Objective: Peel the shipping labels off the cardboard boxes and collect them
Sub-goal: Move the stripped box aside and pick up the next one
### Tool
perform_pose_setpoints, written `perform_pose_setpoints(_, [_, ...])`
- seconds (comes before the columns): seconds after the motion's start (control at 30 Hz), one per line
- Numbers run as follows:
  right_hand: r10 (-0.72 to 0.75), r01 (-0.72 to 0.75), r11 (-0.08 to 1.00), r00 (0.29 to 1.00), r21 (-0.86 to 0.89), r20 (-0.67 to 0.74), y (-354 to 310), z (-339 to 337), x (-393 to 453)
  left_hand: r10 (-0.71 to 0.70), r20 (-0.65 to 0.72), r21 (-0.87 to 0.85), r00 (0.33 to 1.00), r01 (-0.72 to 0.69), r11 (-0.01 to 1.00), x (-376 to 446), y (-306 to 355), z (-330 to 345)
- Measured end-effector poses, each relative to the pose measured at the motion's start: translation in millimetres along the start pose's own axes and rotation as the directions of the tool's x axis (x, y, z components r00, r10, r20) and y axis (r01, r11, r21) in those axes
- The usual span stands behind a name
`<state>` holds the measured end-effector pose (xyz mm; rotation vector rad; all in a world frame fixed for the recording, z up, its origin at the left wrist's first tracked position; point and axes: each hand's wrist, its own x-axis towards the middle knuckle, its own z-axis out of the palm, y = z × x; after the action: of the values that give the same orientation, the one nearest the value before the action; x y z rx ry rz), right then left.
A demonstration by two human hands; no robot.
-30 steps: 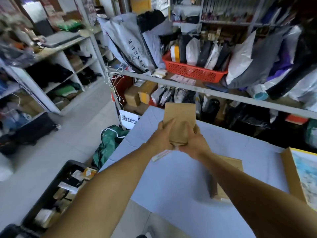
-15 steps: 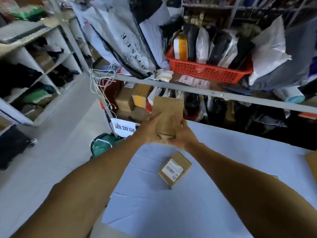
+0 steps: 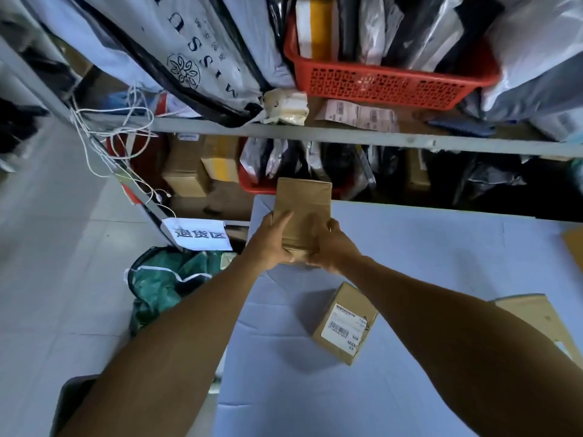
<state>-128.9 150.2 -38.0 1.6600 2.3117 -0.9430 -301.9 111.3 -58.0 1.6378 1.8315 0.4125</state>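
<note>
View has tipped down since the earlier frame; the labelled box (image 3: 345, 323) now sits at 5 o'clock of the hands. Left hand (image 3: 270, 246) and right hand (image 3: 331, 246) both clamp the plain cardboard box (image 3: 302, 212) above the table (image 3: 426, 247), no label visible on it. Risk: label on the hidden face gets missed, or tears under a fast peel.

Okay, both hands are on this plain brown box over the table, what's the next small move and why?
Probably turn the held box over in the left hand and right hand. The face toward the camera is bare cardboard, so any label would be on a hidden side. If none shows, set it down and take the labelled box on the table.
</note>
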Motion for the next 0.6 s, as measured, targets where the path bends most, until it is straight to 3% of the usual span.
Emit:
perform_pose_setpoints(0.13, [-0.017,0.025,0.994,0.997,-0.107,0.073,4,-9,8,-0.04,0.085,0.101,0.996,0.031,0.994,0,4,-8])
perform_pose_setpoints(0.23, [0.007,0.001,0.997,0.994,-0.083,0.105,6,-22,1,-0.121,0.106,0.288,0.987,0.086,0.954,-13,20,-15])
perform_pose_setpoints(0.3, [0.016,-0.016,1.0,1.0,0.022,0.019,15,-22,-24,-0.091,-0.016,0.387,0.996,0.091,0.918,-36,34,-9])
perform_pose_setpoints(0.43, [0.109,-0.037,0.975,0.937,0.218,-0.332,46,13,-101,0.233,-0.193,0.361,0.953,-0.152,0.92,-96,44,25])
perform_pose_setpoints(0.5, [0.139,-0.042,0.967,0.913,0.25,-0.383,61,39,-142,0.279,-0.135,0.297,0.951,-0.23,0.927,-123,45,50])
perform_pose_setpoints(0.6, [0.165,-0.106,0.965,0.957,0.24,-0.239,76,66,-186,0.114,0.2,0.178,0.973,-0.151,0.972,-146,50,82])
